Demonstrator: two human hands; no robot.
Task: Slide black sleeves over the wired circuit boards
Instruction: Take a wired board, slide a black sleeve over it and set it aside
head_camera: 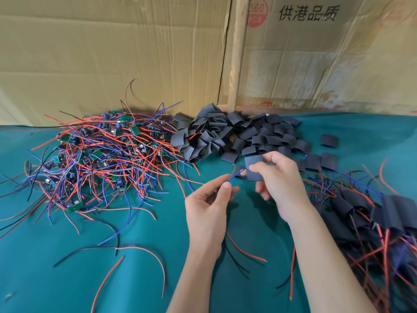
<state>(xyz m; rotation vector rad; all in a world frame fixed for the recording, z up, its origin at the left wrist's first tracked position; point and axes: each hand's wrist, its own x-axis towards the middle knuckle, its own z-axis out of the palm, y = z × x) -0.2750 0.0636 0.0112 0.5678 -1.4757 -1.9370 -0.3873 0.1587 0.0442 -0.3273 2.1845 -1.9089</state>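
Threading step — left hand (208, 199) pinches the wires (234, 173), right hand (276, 177) grips a sleeve (255, 167) at their tips — next, probably, feed them through and draw it over the board.

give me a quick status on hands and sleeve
Left hand pinches wire ends. Right hand holds black sleeve, wires entering it. Nothing in the way.

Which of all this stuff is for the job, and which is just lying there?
For the job:
- black sleeve in right hand
- wires in left hand
- wired boards pile
- spare sleeves
- finished pile

Just lying there:
- cardboard sheets
- wooden post
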